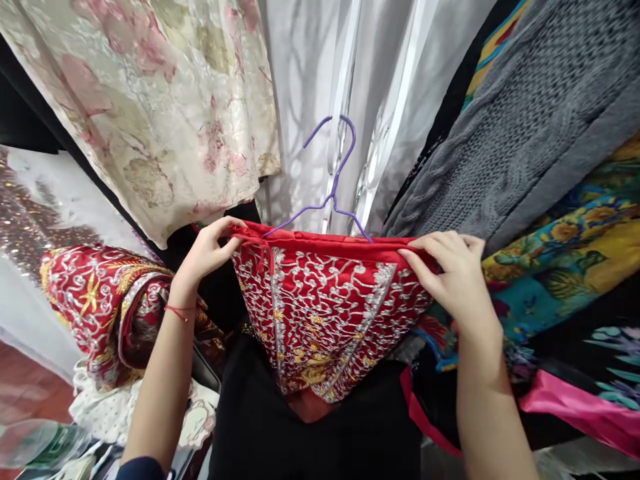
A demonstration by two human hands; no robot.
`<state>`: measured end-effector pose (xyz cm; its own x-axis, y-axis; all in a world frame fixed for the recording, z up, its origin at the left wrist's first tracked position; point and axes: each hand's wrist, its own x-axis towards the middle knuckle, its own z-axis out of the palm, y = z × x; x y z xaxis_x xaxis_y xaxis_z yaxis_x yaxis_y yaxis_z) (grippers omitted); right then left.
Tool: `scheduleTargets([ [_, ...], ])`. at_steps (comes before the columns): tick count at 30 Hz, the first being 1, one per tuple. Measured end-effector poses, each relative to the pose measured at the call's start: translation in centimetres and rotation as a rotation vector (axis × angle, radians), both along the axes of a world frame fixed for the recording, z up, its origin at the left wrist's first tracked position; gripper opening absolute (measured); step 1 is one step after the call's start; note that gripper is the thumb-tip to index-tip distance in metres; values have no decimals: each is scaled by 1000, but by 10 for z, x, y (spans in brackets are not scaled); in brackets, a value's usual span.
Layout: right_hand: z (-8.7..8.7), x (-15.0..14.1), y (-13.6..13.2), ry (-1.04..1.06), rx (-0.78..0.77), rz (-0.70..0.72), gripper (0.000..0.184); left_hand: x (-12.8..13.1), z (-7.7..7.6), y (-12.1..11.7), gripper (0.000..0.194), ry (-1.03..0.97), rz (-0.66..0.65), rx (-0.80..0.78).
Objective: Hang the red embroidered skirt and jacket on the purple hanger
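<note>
A red garment (320, 313) with silver and gold embroidery hangs in front of me, its plain red top band (345, 248) stretched sideways. My left hand (207, 253) pinches the band's left end, near a thin red cord. At the right end, my right hand (450, 273) grips the same band between thumb and fingers. A purple hanger (334, 193) rises from behind the band, its hook upright above it and its lower part hidden by the cloth. Below the garment lies black cloth (310, 440).
A rolled red embroidered cloth (100, 300) lies at left, above white cloth and a clear plastic bottle (45, 443). Floral cloth (190, 120) hangs at upper left, white curtain (305, 80) behind. Grey knitwear (520, 127), colourful printed fabric (560, 260) and pink ribbon (580, 407) fill the right.
</note>
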<state>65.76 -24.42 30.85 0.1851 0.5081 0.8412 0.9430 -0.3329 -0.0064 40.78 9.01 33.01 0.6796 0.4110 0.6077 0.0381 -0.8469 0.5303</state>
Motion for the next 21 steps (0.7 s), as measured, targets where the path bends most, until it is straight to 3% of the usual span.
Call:
scheduleTargets([
  [3, -4, -24, 13, -10, 174, -138, 17, -10, -6, -9, 22, -177, 134, 27],
  [5, -2, -48, 29, -40, 268, -127, 14, -13, -4, -23, 16, -284, 251, 0],
  [6, 0, -62, 40, -38, 273, -44, 12, -14, -1, -33, 14, -314, 270, -32],
  [9, 7, -102, 81, 195, 35, 315, 23, -11, 9, -69, 12, -307, 183, -49],
  [12, 9, -125, 127, 452, -150, 507, 48, -10, 13, -105, 10, -183, 86, 140],
  [14, 8, -128, 150, 514, -179, 579, 46, -16, 10, -122, 10, -97, 77, 249],
  [18, 5, -119, 166, 585, -74, 745, 25, -37, -3, -129, 24, -54, 18, 211],
  [21, 1, -113, 155, 673, 24, 840, 16, -42, -15, -111, 25, -140, 130, 102],
])
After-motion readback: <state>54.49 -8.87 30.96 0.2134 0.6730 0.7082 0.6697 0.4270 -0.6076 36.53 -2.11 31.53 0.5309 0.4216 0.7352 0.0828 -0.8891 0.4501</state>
